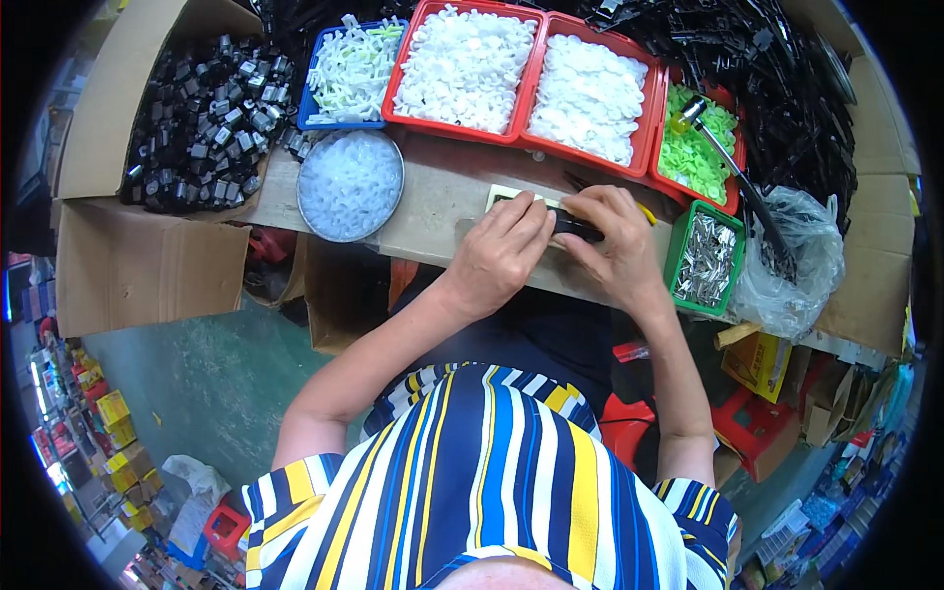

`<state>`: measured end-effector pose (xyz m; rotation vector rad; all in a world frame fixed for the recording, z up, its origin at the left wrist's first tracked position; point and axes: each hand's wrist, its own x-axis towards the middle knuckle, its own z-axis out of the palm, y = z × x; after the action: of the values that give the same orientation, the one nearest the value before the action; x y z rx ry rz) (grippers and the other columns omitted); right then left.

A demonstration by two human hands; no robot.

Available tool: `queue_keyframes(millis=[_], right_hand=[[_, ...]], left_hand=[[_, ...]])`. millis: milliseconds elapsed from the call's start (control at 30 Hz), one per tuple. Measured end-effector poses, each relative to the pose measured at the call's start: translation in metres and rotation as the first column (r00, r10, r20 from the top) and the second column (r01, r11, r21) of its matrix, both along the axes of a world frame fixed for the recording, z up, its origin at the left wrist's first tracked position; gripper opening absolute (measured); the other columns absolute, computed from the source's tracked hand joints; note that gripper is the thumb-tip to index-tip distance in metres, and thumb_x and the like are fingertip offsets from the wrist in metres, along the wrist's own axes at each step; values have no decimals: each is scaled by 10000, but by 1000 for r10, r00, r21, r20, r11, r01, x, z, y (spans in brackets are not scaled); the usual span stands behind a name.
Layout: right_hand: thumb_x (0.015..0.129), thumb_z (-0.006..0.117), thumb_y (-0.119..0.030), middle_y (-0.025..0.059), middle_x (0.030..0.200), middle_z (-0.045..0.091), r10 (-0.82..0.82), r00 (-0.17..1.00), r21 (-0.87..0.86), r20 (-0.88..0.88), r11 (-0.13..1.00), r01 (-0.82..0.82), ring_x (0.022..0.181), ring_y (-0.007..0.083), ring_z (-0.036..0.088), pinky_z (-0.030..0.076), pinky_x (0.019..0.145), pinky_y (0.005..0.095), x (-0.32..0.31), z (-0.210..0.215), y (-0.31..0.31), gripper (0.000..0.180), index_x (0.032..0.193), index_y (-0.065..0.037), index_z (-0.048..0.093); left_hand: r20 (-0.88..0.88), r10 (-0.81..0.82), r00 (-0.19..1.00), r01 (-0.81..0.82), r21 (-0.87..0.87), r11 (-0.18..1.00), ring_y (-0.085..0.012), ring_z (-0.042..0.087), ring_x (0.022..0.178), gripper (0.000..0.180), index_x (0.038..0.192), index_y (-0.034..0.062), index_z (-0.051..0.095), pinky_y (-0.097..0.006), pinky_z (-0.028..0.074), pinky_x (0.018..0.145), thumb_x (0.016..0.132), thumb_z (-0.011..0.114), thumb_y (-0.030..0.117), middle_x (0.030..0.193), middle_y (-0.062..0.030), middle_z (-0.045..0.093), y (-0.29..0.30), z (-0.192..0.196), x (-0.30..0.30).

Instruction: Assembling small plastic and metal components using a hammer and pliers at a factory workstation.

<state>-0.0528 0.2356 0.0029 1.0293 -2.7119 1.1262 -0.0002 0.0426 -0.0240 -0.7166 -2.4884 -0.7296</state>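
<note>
At the front edge of the wooden bench, both hands meet over a small cream block point(500, 193). A long black plastic part point(578, 228) lies across the block, largely covered by my fingers. My right hand point(619, 241) pinches this part between thumb and fingers from the right. My left hand point(503, 248) is closed at the block's left end, its fingertips bent down and pressed together; what they grip is hidden. Just beyond my right hand lies something with a yellow handle point(647, 213), its other end out of sight.
Red trays point(524, 90) of white parts line the back, beside a blue tray point(314, 90) and green pieces point(696, 147). A round metal dish point(400, 187) stands left; a green basket point(675, 258) of metal pieces, a hammer point(723, 152) and a plastic bag point(806, 265) right. Cardboard boxes point(147, 265) flank the bench.
</note>
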Motion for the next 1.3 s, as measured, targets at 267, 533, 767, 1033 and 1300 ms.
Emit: queue_keyframes(millis=[267, 533, 767, 1033, 1300], right_hand=[[860, 683, -158, 127, 976, 644, -339, 769, 344, -542, 745, 571, 906, 325, 613, 509, 755, 435, -83, 35, 89, 225, 1043, -27, 670], [875, 637, -149, 110, 906, 625, -271, 809, 476, -522, 694, 540, 905, 312, 590, 501, 729, 442, -95, 25, 111, 130, 944, -38, 633], [956, 554, -107, 255, 742, 613, -242, 970, 373, -12, 899, 228, 713, 458, 627, 454, 565, 538, -5, 60, 65, 159, 1098, -80, 485], [915, 629, -82, 184, 797, 644, -156, 957, 207, -246, 956, 209, 659, 371, 644, 502, 561, 427, 46, 63, 39, 252, 1153, -37, 560], [907, 624, -77, 201, 825, 663, -230, 970, 522, -72, 820, 234, 688, 380, 660, 518, 590, 472, 56, 36, 38, 353, 1248, -46, 536]], left_hand=[[-100, -57, 993, 33, -227, 973, -335, 634, 1041, 317, 1047, -95, 656, -401, 538, 864, 762, 617, 38, 1064, -201, 640, -3, 2, -3], [-132, -65, 989, 35, -219, 975, -327, 643, 999, 318, 1024, -93, 655, -380, 543, 825, 741, 614, 44, 1023, -189, 639, -3, -2, -6], [-150, -54, 987, 24, -198, 980, -309, 654, 974, 285, 1001, -81, 668, -363, 548, 794, 743, 630, 33, 993, -174, 646, -7, -3, -6], [-163, -63, 985, 32, -188, 982, -307, 659, 965, 273, 996, -72, 670, -360, 549, 786, 751, 624, 40, 976, -163, 647, -6, -4, -8], [-174, -58, 983, 24, -191, 981, -304, 656, 968, 289, 1000, -67, 665, -358, 544, 773, 741, 620, 54, 972, -155, 643, -4, -4, -10]])
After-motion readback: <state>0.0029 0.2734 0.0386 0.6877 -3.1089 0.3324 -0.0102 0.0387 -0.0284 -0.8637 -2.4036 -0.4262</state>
